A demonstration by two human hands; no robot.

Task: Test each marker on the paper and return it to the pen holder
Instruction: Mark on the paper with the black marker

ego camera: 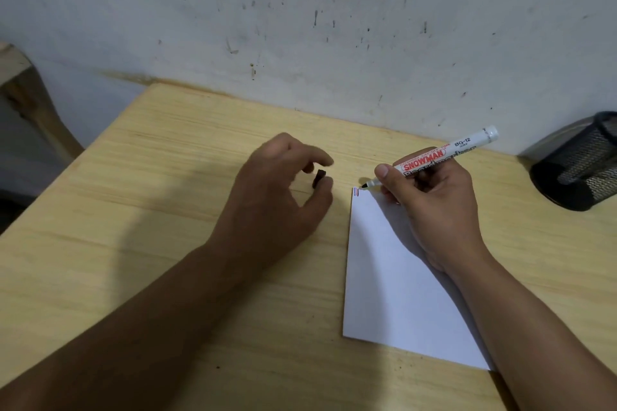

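Over on the left, the left hand (283,183) hovers above the wooden desk (133,210), thumb and fingers loosely curled around a small dark cap (319,178), apparently pinching it, though blur makes that uncertain. Moving right, the white paper (394,277) lies flat with tiny red and blue strokes at its far-left corner. The right hand (430,197) grips the uncapped marker (444,155) like a pen, tip right at that corner. Careful now: the tip sits so near the edge it could slip off and ink the desk. At far right, the mesh pen holder (581,167) waits, well apart; a loose cap could roll away.
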